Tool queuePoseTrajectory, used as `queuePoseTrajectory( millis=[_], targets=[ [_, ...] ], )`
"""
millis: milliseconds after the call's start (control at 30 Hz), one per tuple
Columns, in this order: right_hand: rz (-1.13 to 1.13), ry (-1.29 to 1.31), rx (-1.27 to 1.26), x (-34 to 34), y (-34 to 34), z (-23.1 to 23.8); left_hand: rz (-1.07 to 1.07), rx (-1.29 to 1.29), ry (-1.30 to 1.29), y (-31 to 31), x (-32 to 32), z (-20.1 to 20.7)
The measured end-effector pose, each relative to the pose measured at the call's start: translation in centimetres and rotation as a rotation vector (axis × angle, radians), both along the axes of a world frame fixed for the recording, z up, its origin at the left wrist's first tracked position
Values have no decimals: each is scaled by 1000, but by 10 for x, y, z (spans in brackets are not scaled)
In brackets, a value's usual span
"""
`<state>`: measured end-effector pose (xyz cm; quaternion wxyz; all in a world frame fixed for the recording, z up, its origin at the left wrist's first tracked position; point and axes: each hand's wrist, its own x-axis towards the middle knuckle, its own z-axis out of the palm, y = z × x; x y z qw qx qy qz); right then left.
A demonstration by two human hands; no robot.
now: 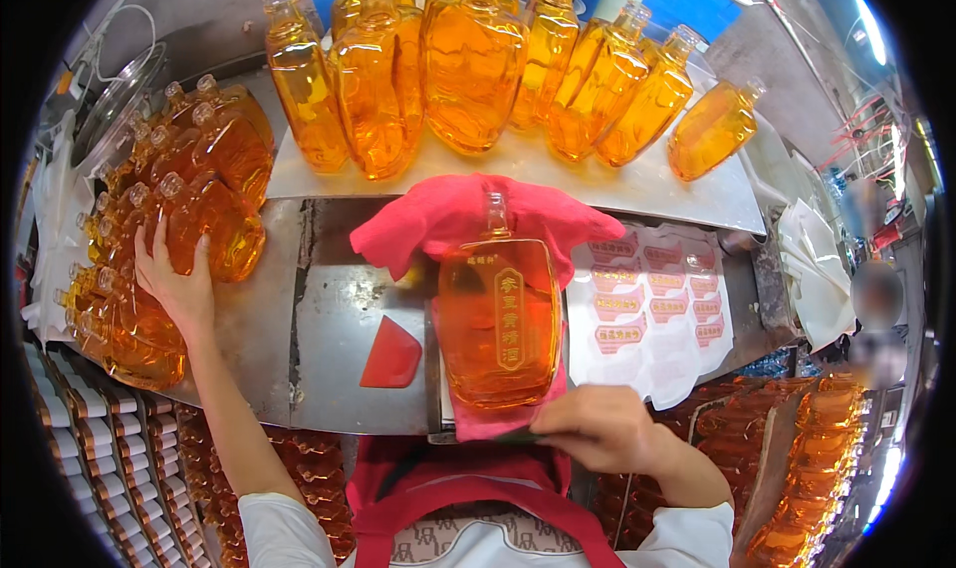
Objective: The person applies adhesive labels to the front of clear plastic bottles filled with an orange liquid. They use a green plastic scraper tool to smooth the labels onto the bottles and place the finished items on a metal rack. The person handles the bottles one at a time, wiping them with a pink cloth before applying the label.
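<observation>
A flat glass bottle of amber liquid [488, 319], with gold characters and a gold frame on its front, lies on a pink cloth [398, 231] in front of me, neck pointing away. My left hand [177, 277] reaches to the left among a cluster of amber bottles [231, 150], fingers spread against a bottle [214, 231]; no firm grip shows. Near the lying bottle's base, my right hand [597, 427] is closed on a thin dark flat piece [513, 436], mostly hidden by the fingers. A red flat angular piece [391, 356] lies on the metal table, left of the cloth.
Several filled amber bottles [473, 80] stand on a raised metal shelf [478, 185] at the back. A white sheet of pink-and-gold labels [652, 299] lies right of the cloth. More bottles [812, 468] are stacked low at the right, and white-and-brown stacked items [110, 449] at the lower left.
</observation>
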<state>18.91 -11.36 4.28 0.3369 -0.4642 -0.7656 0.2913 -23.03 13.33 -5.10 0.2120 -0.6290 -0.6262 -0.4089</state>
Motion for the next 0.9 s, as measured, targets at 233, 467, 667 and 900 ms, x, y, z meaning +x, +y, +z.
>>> queuePoseTrajectory(
  millis=[233, 467, 667, 900],
  targets=[
    [-423, -1, -49, 27, 138, 9, 6, -41, -25, 2, 7, -15],
    [-153, -472, -150, 28, 193, 22, -353, -76, -340, 1, 13, -38],
    [-29, -21, 207, 52, 74, 51, -315, 51, -282, -61, 52, -11],
    [-765, -107, 360, 72, -143, 112, -591, 34, -653, -112, 72, 42]
  ],
)
